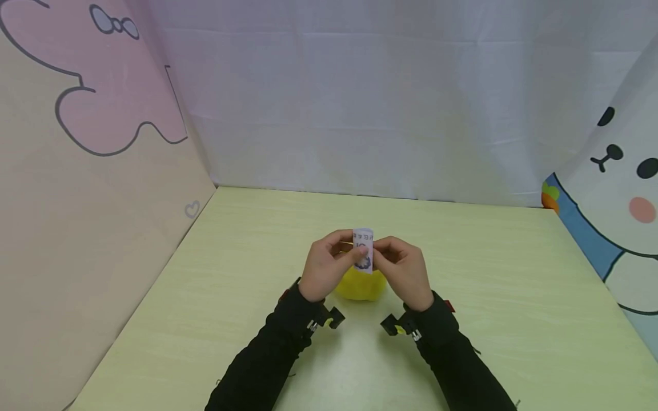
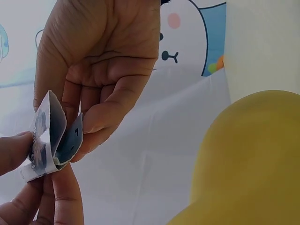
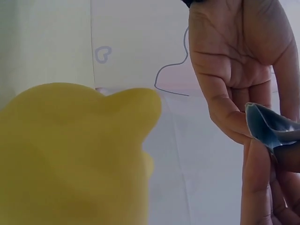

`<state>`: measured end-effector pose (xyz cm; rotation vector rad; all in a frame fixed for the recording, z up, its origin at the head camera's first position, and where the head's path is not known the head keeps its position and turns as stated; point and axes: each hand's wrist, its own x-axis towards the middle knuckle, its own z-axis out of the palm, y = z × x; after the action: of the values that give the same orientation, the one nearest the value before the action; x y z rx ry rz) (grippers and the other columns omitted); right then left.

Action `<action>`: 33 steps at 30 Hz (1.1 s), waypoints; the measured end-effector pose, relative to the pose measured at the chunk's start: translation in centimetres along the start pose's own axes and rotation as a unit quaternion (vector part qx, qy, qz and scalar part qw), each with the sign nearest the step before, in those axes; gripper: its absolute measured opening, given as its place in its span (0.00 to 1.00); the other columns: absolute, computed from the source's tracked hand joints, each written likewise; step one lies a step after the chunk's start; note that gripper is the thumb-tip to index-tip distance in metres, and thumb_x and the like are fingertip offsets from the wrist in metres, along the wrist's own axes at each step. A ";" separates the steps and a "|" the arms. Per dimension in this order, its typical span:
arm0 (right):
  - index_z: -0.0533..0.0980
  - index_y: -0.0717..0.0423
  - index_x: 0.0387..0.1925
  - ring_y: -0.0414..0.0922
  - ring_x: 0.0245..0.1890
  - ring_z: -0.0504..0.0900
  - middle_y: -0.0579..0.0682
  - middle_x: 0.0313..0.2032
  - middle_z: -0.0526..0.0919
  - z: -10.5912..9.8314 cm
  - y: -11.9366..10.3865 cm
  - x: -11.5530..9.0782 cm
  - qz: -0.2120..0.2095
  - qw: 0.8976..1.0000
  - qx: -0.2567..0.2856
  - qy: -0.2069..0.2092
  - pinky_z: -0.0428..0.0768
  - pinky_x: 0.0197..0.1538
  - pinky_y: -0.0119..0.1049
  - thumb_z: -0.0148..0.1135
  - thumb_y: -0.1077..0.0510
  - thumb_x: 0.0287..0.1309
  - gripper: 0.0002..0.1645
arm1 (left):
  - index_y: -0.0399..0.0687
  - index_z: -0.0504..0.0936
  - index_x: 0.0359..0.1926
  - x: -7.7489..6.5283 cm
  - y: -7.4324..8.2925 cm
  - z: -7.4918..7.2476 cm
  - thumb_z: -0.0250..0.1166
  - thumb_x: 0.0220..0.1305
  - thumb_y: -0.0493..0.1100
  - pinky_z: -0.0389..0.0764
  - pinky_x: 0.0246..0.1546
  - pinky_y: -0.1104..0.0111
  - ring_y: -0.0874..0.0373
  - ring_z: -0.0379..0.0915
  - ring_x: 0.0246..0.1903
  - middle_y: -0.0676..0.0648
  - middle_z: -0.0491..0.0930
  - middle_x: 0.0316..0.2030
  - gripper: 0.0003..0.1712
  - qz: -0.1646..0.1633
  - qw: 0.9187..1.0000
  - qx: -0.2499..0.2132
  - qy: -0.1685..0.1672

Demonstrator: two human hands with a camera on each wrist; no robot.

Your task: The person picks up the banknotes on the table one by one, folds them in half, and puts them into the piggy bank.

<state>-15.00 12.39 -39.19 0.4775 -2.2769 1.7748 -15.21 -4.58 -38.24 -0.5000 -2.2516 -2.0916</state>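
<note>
A pale table (image 1: 514, 297) spreads before me. Roughly midway between its left and right edges sits a rounded yellow object (image 1: 360, 288), partly hidden. Above it, the person's left hand (image 1: 329, 265) and right hand (image 1: 404, 271) pinch opposite sides of a small folded printed paper (image 1: 365, 262), perhaps a banknote.

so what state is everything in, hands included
paper: folded, layers gaping apart, held up between both hands
left hand: pinching the paper, thumb across its printed face
right hand: pinching the paper by its edge
yellow thing: on the table, not held; partly hidden by the hands and paper in the head view
</note>
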 end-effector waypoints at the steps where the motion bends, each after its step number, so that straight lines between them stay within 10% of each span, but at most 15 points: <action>1: 0.82 0.68 0.38 0.36 0.24 0.80 0.63 0.32 0.84 -0.1 0.0 0.0 0.003 1.000 0.001 -0.002 0.82 0.32 0.28 0.63 0.66 0.62 0.07 | 0.36 0.79 0.55 0.0 0.0 0.0 0.65 0.65 0.37 0.81 0.43 0.73 0.51 0.79 0.43 0.37 0.81 0.49 0.18 0.001 1.000 -0.001 0.001; 33: 0.80 0.68 0.45 0.40 0.29 0.84 0.65 0.39 0.84 -1.1 -0.3 0.1 -0.001 0.998 0.028 -0.062 0.85 0.38 0.33 0.61 0.63 0.64 0.12 | 0.33 0.82 0.50 0.1 -0.1 -0.2 0.65 0.65 0.35 0.81 0.39 0.74 0.58 0.78 0.37 0.35 0.83 0.43 0.14 0.020 0.999 -0.011 0.033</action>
<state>-15.02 13.39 -38.62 0.6152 -2.3108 1.8626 -15.41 -4.78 -38.27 -0.4645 -2.1675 -2.0835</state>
